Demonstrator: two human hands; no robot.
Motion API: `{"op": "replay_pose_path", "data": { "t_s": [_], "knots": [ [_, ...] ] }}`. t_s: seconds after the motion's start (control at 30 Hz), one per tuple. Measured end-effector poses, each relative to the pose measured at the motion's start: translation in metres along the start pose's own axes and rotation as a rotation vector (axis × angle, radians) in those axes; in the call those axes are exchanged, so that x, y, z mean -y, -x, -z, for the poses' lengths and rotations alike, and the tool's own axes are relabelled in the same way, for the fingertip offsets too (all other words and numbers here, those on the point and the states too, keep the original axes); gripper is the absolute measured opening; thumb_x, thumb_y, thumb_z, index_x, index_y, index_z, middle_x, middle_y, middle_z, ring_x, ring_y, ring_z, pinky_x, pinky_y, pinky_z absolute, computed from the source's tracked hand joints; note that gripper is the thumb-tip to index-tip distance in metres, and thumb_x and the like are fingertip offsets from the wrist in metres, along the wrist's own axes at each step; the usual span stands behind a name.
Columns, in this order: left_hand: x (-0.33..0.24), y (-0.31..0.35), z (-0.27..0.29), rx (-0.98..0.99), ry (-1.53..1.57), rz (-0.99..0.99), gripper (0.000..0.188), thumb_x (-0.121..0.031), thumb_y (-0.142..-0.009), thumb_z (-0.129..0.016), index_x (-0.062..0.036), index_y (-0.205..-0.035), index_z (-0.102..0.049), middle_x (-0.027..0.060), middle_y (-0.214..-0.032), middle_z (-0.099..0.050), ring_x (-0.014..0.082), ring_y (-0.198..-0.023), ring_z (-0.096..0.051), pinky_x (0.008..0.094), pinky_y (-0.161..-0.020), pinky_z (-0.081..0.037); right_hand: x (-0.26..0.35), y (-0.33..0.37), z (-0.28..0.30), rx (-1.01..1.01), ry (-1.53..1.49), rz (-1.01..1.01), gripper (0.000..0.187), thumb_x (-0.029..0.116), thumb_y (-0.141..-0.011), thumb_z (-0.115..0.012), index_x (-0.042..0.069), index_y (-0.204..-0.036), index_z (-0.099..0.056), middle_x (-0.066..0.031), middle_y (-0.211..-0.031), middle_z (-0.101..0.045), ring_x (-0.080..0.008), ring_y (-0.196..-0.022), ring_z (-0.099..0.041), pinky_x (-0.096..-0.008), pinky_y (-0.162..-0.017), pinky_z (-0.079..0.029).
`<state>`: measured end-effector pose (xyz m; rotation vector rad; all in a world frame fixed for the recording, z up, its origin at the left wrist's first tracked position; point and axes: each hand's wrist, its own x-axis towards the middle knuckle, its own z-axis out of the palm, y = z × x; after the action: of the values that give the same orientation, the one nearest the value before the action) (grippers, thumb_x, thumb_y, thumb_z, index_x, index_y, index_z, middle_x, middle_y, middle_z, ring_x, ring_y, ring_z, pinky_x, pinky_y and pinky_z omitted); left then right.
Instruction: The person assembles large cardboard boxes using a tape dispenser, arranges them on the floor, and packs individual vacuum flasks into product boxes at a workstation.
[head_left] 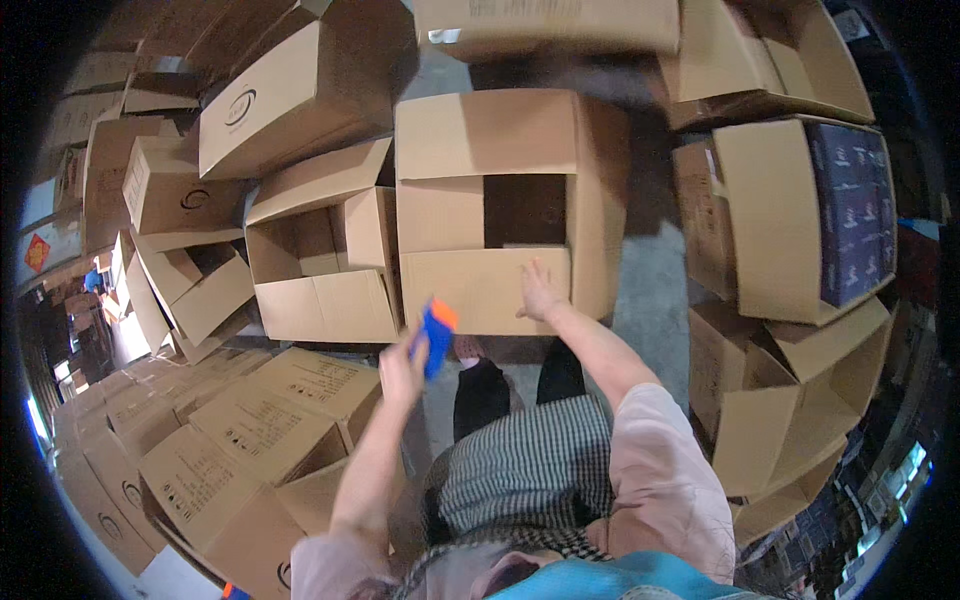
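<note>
A large brown carton [450, 290] stands in front of me, its near and far flaps folded inward and a dark gap between them. My right hand [542, 292] lies on its near flap with the fingers spread. Left of the carton's near corner, my left hand [402, 368] is wrapped around a blue and orange hand tool [436, 335]. The tool is blurred, and its exact kind does not show. It points up and away from me, close to the carton's edge.
An open carton [325, 310] adjoins on the left. Flat-topped cartons [265, 430] are stacked at the lower left. On the right stand a carton of dark purple packs [855, 215] and an open-flapped carton [755, 430]. Grey floor [650, 290] shows between the rows.
</note>
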<state>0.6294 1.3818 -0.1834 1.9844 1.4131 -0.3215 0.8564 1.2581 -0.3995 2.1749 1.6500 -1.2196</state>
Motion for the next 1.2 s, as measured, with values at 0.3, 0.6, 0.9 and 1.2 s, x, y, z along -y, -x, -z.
{"op": "replay_pose_path", "data": {
  "t_s": [0.3, 0.6, 0.9, 1.2],
  "knots": [
    [0.149, 0.155, -0.033, 0.132, 0.055, 0.275, 0.038, -0.026, -0.088, -0.066, -0.0132, -0.123, -0.063, 0.0188, -0.11, -0.066, 0.0348, -0.099, -0.066, 0.0405, -0.084, -0.052, 0.021, -0.114, -0.008, 0.257, 0.05, -0.083, 0.074, 0.046, -0.047, -0.09, 0.004, -0.104, -0.069, -0.0156, -0.107, -0.068, -0.0314, -0.105, -0.063, -0.0428, -0.099, -0.045],
    [0.198, 0.175, 0.103, -0.131, -0.066, 0.426, 0.04, -0.034, -0.093, -0.056, -0.0015, -0.116, -0.061, 0.0289, -0.096, -0.065, 0.0441, -0.092, -0.063, 0.0498, -0.078, -0.05, 0.17, 0.194, 0.147, -0.444, 0.148, 0.202, 0.006, 0.008, -0.078, -0.056, 0.005, -0.081, -0.052, -0.0133, -0.068, -0.059, -0.0279, -0.064, -0.065, -0.04, -0.056, -0.053],
    [0.168, 0.158, 0.223, -0.243, 0.145, 0.169, 0.05, -0.045, -0.09, -0.056, -0.0135, -0.129, -0.057, 0.0258, -0.11, -0.064, 0.0419, -0.105, -0.061, 0.0484, -0.09, -0.048, 0.158, 0.376, 0.558, -1.392, 0.665, 0.248, 0.034, 0.033, -0.075, -0.079, 0.006, -0.092, -0.067, -0.0091, -0.086, -0.068, -0.0231, -0.075, -0.066, -0.0344, -0.066, -0.053],
    [0.181, 0.165, 0.251, -0.37, 0.252, 0.037, 0.054, -0.046, -0.09, -0.057, -0.0082, -0.129, -0.057, 0.0258, -0.113, -0.063, 0.0421, -0.109, -0.059, 0.0463, -0.093, -0.046, 0.306, 0.443, 0.572, -1.079, 0.283, 0.071, 0.028, 0.02, -0.06, -0.081, 0.0, -0.075, -0.068, -0.0119, -0.069, -0.059, -0.0257, -0.064, -0.058, -0.0384, -0.064, -0.047]
  ]
}}
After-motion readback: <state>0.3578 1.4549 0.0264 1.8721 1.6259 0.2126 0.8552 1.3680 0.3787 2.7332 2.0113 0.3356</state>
